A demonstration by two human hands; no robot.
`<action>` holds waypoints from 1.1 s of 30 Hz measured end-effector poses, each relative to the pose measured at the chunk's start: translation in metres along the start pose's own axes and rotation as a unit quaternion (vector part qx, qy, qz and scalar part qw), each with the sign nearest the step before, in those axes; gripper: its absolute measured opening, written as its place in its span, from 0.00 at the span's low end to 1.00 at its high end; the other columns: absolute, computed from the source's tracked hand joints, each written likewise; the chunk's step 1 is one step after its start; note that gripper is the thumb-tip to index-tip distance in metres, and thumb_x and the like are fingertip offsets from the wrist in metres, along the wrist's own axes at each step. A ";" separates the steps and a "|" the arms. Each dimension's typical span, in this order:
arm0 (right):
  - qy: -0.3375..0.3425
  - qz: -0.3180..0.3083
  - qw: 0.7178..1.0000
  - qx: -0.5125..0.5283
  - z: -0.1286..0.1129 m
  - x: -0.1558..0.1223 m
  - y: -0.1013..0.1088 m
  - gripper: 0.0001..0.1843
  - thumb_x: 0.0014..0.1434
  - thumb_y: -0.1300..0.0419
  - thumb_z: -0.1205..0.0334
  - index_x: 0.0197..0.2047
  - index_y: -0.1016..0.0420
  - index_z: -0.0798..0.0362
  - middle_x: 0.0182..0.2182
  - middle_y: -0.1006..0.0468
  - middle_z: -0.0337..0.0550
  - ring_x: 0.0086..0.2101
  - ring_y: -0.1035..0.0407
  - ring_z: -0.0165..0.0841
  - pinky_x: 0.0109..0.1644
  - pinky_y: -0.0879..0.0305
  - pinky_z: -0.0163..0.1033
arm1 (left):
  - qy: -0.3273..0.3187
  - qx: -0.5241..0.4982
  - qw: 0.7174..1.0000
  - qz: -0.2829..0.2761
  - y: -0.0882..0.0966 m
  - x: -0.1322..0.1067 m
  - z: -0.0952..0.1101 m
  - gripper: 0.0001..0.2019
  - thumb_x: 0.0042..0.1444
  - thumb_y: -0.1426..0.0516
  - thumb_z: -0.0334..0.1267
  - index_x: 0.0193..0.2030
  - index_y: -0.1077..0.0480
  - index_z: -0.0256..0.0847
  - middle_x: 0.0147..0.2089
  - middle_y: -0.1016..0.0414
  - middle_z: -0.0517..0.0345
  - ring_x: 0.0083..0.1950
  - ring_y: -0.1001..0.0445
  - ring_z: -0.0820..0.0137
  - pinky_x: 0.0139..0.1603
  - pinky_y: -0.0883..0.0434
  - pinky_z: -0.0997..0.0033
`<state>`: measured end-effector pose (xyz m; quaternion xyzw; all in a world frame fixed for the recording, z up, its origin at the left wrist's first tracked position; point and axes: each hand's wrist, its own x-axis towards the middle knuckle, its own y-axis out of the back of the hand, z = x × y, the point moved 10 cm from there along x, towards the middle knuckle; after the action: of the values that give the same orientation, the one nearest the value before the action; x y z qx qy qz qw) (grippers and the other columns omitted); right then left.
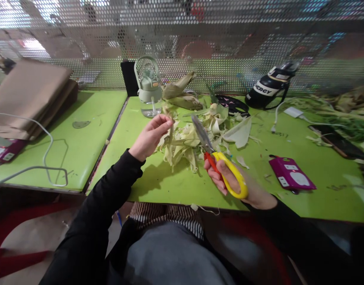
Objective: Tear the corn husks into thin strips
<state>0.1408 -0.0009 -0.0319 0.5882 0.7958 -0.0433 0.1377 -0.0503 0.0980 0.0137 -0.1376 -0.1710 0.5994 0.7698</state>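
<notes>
I'm watching yellow-and-red scissors [218, 156] right of centre — silver blades [202, 133] tilted up-left — and pale, curling husks [183, 139] heaped loosely across the middle of the frame.

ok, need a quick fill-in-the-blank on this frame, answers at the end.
1. The right-hand grip holds scissors with one red handle and one ____ handle.
2. The scissors' blades point ____ the wearer's body.
3. In the picture, the black bottle stands to the ____ of the clear bottle.
4. Both of the wearer's sleeves are ____.

Missing words: yellow; away from; right; black.
</notes>
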 end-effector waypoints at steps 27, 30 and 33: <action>0.257 -0.033 0.834 -0.487 -0.047 0.042 -0.021 0.23 0.69 0.44 0.46 0.59 0.24 0.50 0.50 0.20 0.52 0.45 0.23 0.44 0.53 0.25 0.56 | -0.024 -0.184 0.974 0.131 -0.002 -0.007 0.003 0.07 0.67 0.47 0.26 0.42 0.28 0.37 0.48 0.19 0.54 0.63 0.23 0.72 0.58 0.22 0.79; 0.306 -0.050 0.793 -0.524 -0.038 0.065 -0.056 0.29 0.63 0.34 0.54 0.66 0.29 0.50 0.57 0.25 0.55 0.55 0.28 0.48 0.62 0.31 0.60 | -0.014 -0.219 0.968 0.121 -0.009 -0.006 0.004 0.09 0.67 0.49 0.24 0.43 0.29 0.37 0.45 0.19 0.57 0.60 0.22 0.74 0.57 0.23 0.82; 0.308 -0.027 0.770 -0.558 -0.022 0.098 -0.064 0.23 0.66 0.41 0.68 0.64 0.27 0.54 0.52 0.23 0.55 0.53 0.28 0.45 0.63 0.31 0.57 | -0.004 -0.243 0.960 0.139 -0.004 -0.003 0.002 0.09 0.67 0.49 0.24 0.43 0.29 0.36 0.41 0.19 0.58 0.55 0.19 0.76 0.53 0.23 0.84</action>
<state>0.0496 0.0757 -0.0430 0.3682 0.6950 0.5884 0.1878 -0.0481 0.0936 0.0170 -0.3406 -0.2943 0.6415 0.6212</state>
